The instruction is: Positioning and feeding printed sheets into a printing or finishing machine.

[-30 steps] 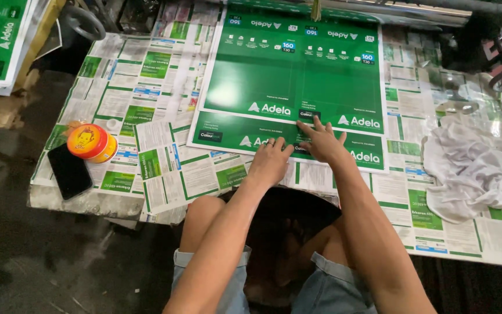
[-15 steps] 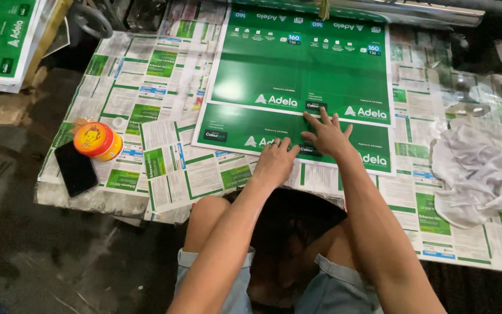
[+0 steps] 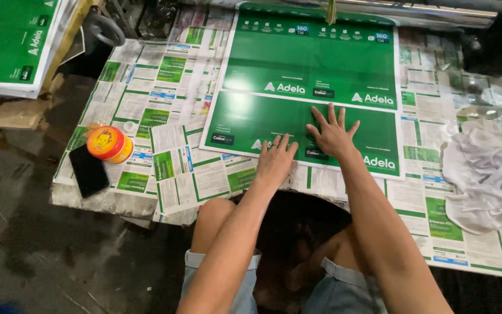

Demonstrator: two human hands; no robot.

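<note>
A: Nearest?
B: Bare knees, then left hand (image 3: pixel 275 160) flat on near edge of green printed sheet (image 3: pixel 315 75), fingers together, grasping nothing. Right hand (image 3: pixel 332 132) just beyond, fingers splayed, pressing down, also released.
A: Sheet where?
B: Spread on paper-covered table (image 3: pixel 146 99), lying flat. Looks placed and smoothed; nothing else visibly done.
A: Around?
B: Orange tin (image 3: pixel 108 143), black phone (image 3: pixel 90 170) left; white rag (image 3: pixel 483 174) right.

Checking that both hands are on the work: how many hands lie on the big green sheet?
2: the left hand lies flat at the green sheet's near edge, and the right hand is spread just beside it, farther in.
</note>
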